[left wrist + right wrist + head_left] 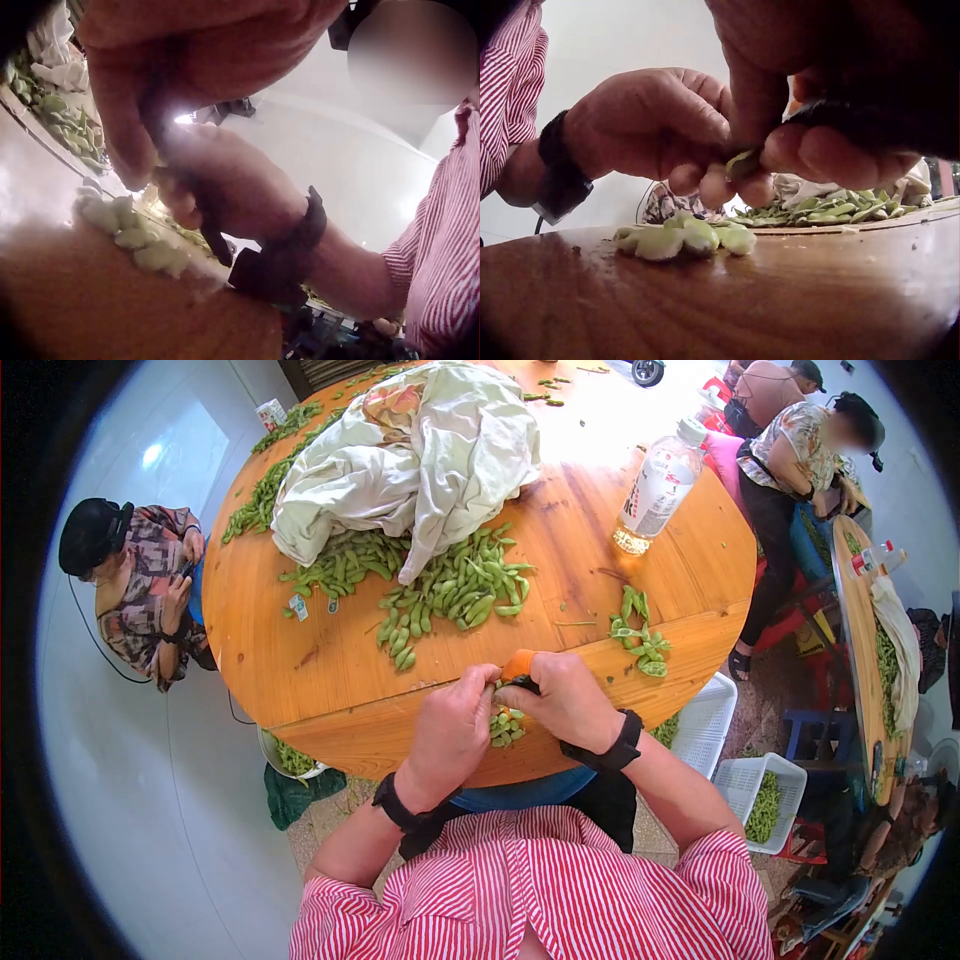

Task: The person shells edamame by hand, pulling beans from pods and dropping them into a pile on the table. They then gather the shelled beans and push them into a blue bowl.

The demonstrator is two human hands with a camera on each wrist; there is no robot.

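Note:
Both hands meet over the near edge of the round wooden table (330, 705). The left hand (447, 728) and the right hand (567, 700) pinch one green pod (742, 164) between their fingertips. The right hand's fingers also curl round a dark thing, with an orange band showing at a finger. Under the hands lies a small pile of shelled green beans (506, 728), which the right wrist view shows as several pale beans (660, 241). Beyond is a heap of pods (465, 585), partly under a white cloth (440, 460).
A bottle (660, 485) stands at the back right, with a few pods (640, 635) nearer. White baskets (708, 725) stand below the right edge, and a container of pods (292, 758) below the left. One person (140, 590) sits at left, others at right near a second table.

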